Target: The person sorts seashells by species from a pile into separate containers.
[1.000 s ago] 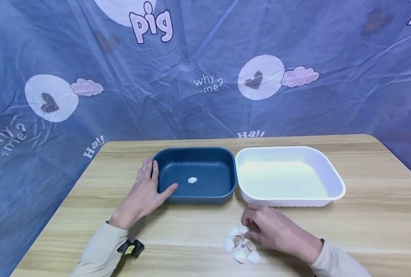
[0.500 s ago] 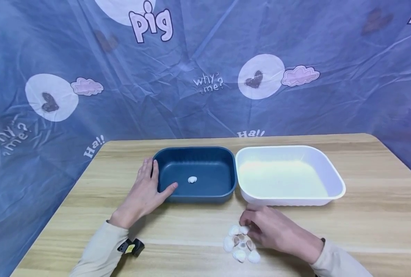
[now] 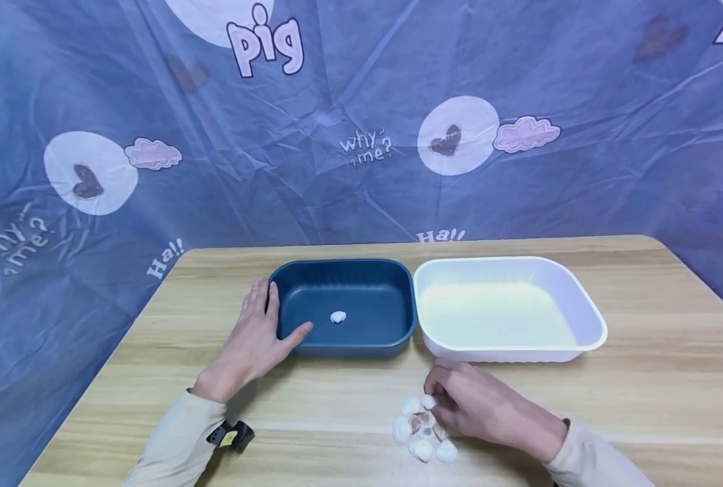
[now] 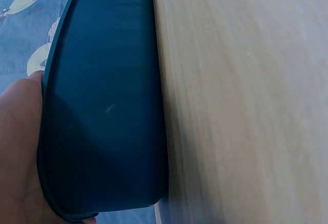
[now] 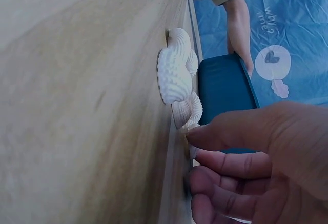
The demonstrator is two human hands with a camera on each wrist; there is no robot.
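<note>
My left hand point(image 3: 248, 345) rests at the left end of a dark blue basin point(image 3: 345, 350), fingers fairly straight along its side and thumb over the front rim. One white seashell point(image 3: 338, 316) lies inside that basin. My right hand point(image 3: 479, 402) is low over the table, beside a small ring of white seashells point(image 3: 421, 450) with brownish ones point(image 3: 424, 419) in the middle. Thumb and forefinger appear to pinch a small pale shell point(image 5: 193, 152) at the ring's right side, mostly covered by the fingers. A ridged white shell point(image 5: 174, 78) stands out in the right wrist view.
A white basin point(image 3: 513, 355) stands right of the blue one, their ends touching or nearly so. Both sit on a wooden table point(image 3: 337, 406). Behind it hangs a printed blue cloth point(image 3: 312, 182). A black device point(image 3: 230, 436) is strapped at the left wrist.
The right hand's fingers shift very slightly, a little left and then back right, among the shells. My left hand and both basins keep their places.
</note>
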